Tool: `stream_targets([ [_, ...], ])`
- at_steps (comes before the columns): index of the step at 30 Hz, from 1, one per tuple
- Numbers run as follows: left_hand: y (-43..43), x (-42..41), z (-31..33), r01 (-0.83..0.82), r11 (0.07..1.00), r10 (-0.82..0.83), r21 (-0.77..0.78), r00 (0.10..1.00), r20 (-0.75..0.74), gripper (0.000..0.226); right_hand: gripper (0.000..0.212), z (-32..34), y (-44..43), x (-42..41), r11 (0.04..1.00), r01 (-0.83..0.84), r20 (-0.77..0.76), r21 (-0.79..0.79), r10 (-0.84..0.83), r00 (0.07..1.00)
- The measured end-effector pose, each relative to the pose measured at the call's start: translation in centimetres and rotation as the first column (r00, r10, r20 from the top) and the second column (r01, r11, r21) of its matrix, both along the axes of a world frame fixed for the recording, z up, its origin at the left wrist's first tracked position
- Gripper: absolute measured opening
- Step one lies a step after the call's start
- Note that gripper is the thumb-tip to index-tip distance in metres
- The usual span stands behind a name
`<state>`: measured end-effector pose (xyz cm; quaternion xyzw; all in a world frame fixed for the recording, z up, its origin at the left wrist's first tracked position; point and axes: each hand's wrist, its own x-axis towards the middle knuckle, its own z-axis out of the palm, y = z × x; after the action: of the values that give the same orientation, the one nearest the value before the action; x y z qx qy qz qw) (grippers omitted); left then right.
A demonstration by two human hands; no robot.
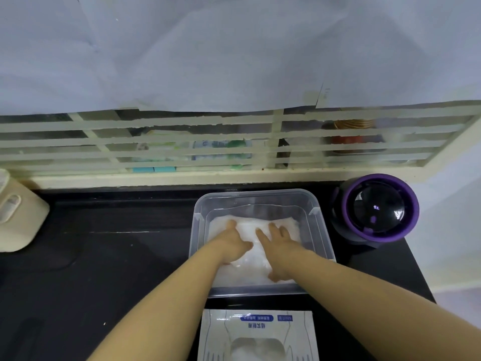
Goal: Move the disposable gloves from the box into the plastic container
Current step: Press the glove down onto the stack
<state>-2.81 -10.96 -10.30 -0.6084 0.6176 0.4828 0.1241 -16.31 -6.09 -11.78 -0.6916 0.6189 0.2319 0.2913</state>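
A clear plastic container [322, 235] stands on the dark counter, just past the glove box. Inside it lies a flat stack of translucent white disposable gloves [251, 272]. My left hand [231, 243] and my right hand [279, 246] are both inside the container, palms down, fingers spread flat on top of the gloves. Neither hand grips anything that I can see. The white glove box [257, 327] with blue print lies at the near edge, and more gloves show through its oval opening [257, 347].
A round purple-rimmed device with a dark dome [377, 209] stands right of the container. A cream appliance [18, 217] sits at the far left of the black counter [104, 256]. A taped window grille [208, 142] runs along the back.
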Motion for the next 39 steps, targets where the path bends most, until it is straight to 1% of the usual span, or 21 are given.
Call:
stream_targets([
  [3, -0.1, 0.1, 0.7, -0.107, 0.993, 0.108, 0.044, 0.994, -0.027, 0.072, 0.107, 0.9, -0.1, 0.0, 1.000, -0.025, -0.005, -0.001, 0.025, 1.000],
  [4, 0.0, 0.3, 1.3, -0.084, 0.996, 0.085, 0.042, 0.996, -0.027, 0.067, 0.106, 1.5, 0.0, -0.1, 0.999, -0.036, 0.001, -0.015, 0.036, 0.999],
  [6, 0.2, 0.7, 2.9, 0.052, 0.999, -0.052, -0.015, 0.999, 0.009, 0.059, 0.097, 3.2, 0.2, -0.4, 0.996, -0.055, 0.032, -0.076, 0.057, 0.998],
  [8, 1.2, 1.6, 4.9, 0.170, 0.975, -0.171, -0.143, 0.985, 0.009, 0.054, 0.077, 5.6, 1.1, -0.4, 0.977, -0.056, 0.101, -0.207, 0.078, 0.992],
  [9, 1.8, 1.9, 5.8, 0.193, 0.957, -0.204, -0.217, 0.979, -0.025, 0.052, 0.064, 6.9, 1.5, -0.4, 0.957, -0.038, 0.158, -0.289, 0.086, 0.984],
  [11, 3.5, 2.9, 7.6, 0.199, 0.902, -0.256, -0.384, 0.961, -0.102, 0.046, 0.040, 9.4, 3.1, -0.3, 0.900, 0.014, 0.292, -0.435, 0.126, 0.948],
  [12, 4.5, 3.6, 8.4, 0.192, 0.866, -0.281, -0.462, 0.951, -0.131, 0.042, 0.031, 10.5, 4.1, -0.1, 0.879, 0.009, 0.339, -0.477, 0.175, 0.924],
  [14, 6.2, 4.9, 9.4, 0.176, 0.800, -0.329, -0.574, 0.928, -0.174, 0.033, 0.022, 11.9, 6.5, 0.3, 0.879, -0.093, 0.384, -0.467, 0.296, 0.875],
  [16, 8.3, 6.3, 9.7, 0.149, 0.758, -0.356, -0.635, 0.910, -0.212, 0.025, 0.023, 11.4, 9.0, 0.9, 0.876, -0.259, 0.381, -0.407, 0.420, 0.824],
  [18, 10.2, 7.3, 9.3, 0.171, 0.719, -0.397, -0.673, 0.896, -0.197, 0.021, 0.028, 9.1, 10.8, 1.4, 0.849, -0.403, 0.305, -0.342, 0.506, 0.807],
  [20, 11.9, 7.9, 8.3, 0.271, 0.695, -0.462, -0.666, 0.878, -0.124, 0.020, 0.038, 6.1, 11.7, 1.7, 0.795, -0.530, 0.144, -0.295, 0.585, 0.798],
  [22, 13.1, 8.0, 6.9, 0.419, 0.669, -0.544, -0.614, 0.839, -0.022, 0.024, 0.044, 4.0, 11.9, 2.1, 0.784, -0.561, 0.044, -0.266, 0.591, 0.805],
  [24, 14.1, 8.3, 4.9, 0.570, 0.623, -0.616, -0.535, 0.780, 0.113, 0.045, 0.045, 2.9, 12.0, 2.6, 0.789, -0.559, 0.040, -0.255, 0.586, 0.809],
  [26, 14.7, 8.7, 2.8, 0.673, 0.604, -0.640, -0.427, 0.729, 0.244, 0.078, 0.046, 2.2, 12.0, 3.1, 0.757, -0.595, -0.004, -0.270, 0.617, 0.787],
  [28, 15.1, 9.2, 1.6, 0.693, 0.634, -0.618, -0.344, 0.721, 0.314, 0.097, 0.037, 1.9, 12.0, 3.8, 0.745, -0.604, -0.054, -0.281, 0.616, 0.786],
  [30, 15.2, 9.5, 0.9, 0.679, 0.657, -0.599, -0.328, 0.734, 0.320, 0.103, 0.020, 2.0, 12.1, 4.3, 0.694, -0.631, -0.055, -0.346, 0.656, 0.753],
  [31, 15.2, 9.6, 0.8, 0.677, 0.658, -0.596, -0.330, 0.736, 0.321, 0.103, 0.016, 2.0, 12.2, 4.3, 0.681, -0.633, -0.056, -0.368, 0.664, 0.746],
  [32, 15.2, 9.6, 0.7, 0.680, 0.657, -0.599, -0.327, 0.733, 0.322, 0.103, 0.013, 1.9, 12.3, 4.3, 0.692, -0.629, -0.063, -0.354, 0.653, 0.754],
  [35, 15.2, 9.6, 0.7, 0.687, 0.657, -0.602, -0.311, 0.726, 0.332, 0.103, 0.018, 2.3, 12.7, 3.7, 0.706, -0.630, -0.068, -0.323, 0.646, 0.760],
  [37, 15.2, 9.5, 0.8, 0.693, 0.655, -0.601, -0.301, 0.720, 0.348, 0.103, 0.018, 3.6, 13.0, 3.4, 0.711, -0.608, -0.017, -0.354, 0.645, 0.764],
  [39, 15.3, 9.4, 0.8, 0.697, 0.650, -0.602, -0.302, 0.715, 0.355, 0.104, 0.021, 5.1, 13.2, 2.8, 0.723, -0.543, 0.089, -0.427, 0.631, 0.771],
])
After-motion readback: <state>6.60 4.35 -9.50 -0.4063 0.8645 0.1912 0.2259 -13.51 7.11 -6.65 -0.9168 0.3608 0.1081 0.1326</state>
